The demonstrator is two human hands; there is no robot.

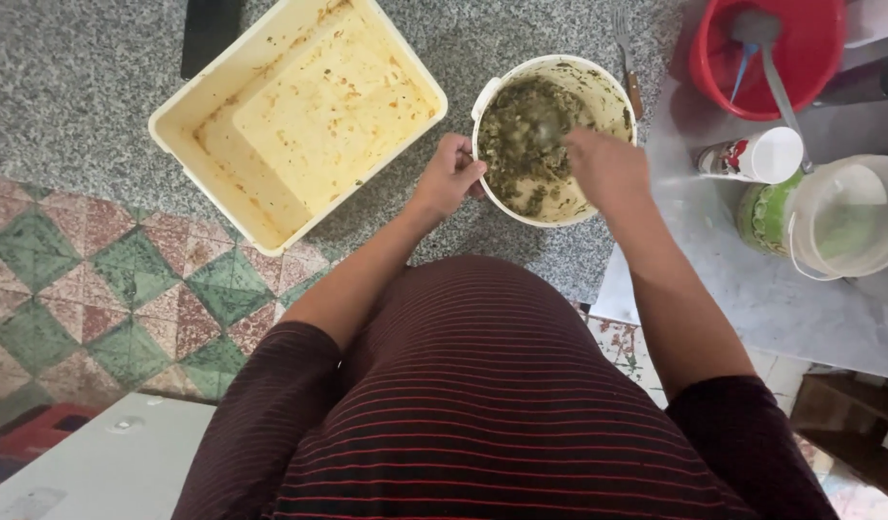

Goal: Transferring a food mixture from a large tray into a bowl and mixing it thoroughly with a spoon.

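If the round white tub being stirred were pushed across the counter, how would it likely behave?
The tub looks thin plastic, so probably flexes. The green mix may weigh it down; it likely slides rather than tips. The left hand grips its rim, perhaps because it shifts.

Open counter between tub (pixel 198 120) and bowl (pixel 612 91)

white bowl (pixel 612 91) of green-brown mix (pixel 526 144), cream tub (pixel 299 116), red bucket (pixel 713 63), speckled grey counter (pixel 78 87).

Home kitchen: granite counter (pixel 78 87), food bowl (pixel 598 91), fork (pixel 627 48).
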